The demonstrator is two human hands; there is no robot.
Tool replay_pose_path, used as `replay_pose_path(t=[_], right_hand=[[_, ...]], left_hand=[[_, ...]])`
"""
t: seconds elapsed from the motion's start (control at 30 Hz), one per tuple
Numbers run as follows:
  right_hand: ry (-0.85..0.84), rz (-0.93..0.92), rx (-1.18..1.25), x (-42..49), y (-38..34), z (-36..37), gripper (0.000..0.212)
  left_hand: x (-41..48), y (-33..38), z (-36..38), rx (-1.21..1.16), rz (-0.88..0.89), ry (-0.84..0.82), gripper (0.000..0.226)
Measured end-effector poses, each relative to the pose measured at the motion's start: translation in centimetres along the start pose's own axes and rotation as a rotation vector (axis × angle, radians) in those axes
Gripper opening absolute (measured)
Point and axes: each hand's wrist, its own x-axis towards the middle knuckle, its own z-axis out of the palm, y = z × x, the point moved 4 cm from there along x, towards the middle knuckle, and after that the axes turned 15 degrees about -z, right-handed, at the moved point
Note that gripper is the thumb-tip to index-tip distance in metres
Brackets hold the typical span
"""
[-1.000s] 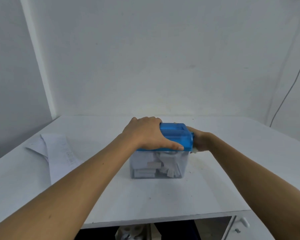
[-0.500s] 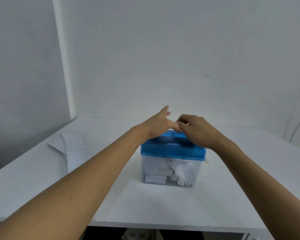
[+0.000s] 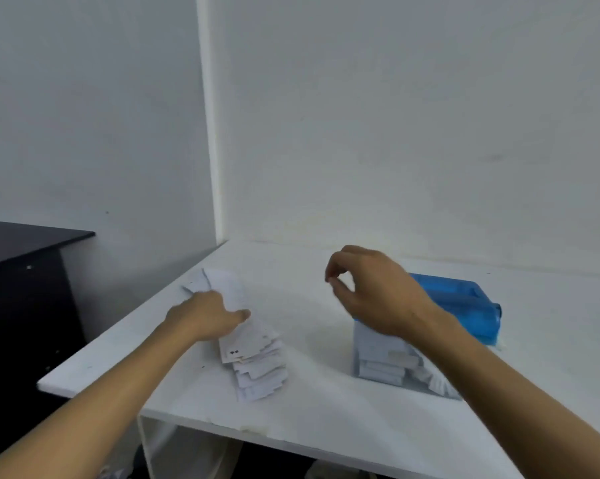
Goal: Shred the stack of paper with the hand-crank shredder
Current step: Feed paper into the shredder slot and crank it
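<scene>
White table carries the shredder at 3 o'clock and the paper stack at 9; left hand lies palm-down on it, grasp unclear; right hand hovers, loosely curled, empty.

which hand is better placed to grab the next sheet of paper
Left. The left hand touches the paper stack; the right hand hangs above the table beside the shredder, holding nothing.
</scene>
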Motion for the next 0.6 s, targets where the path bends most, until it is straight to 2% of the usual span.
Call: replay_pose_path(t=[0.07, 0.2, 0.33, 0.43, 0.6], right_hand=[[-0.014, -0.068, 0.044, 0.8, -2.4, 1.5, 0.015], [-0.139, -0.06, 0.172, 2.1, -5.8, 6.1, 0.02], [-0.245, 0.186, 0.351, 3.0, -5.4, 11.7, 0.026], [-0.28, 0.36, 0.425, 3.3, -4.5, 14.8, 0.039], [-0.204, 0.51, 0.551, 3.2, -3.8, 16.6, 0.056]], left_hand=[[0.4, -1.9, 1.0, 0.026, -0.068, -0.07, 0.077], [1.0, -2.9, 2.1, -0.072, -0.063, -0.113, 0.064], [0.8, -2.9, 2.1, -0.259, -0.076, -0.198, 0.05], [0.7, -3.3, 2.0, -0.364, -0.052, -0.222, 0.042], [0.0, -3.9, 1.5, -0.521, -0.015, -0.303, 0.028]])
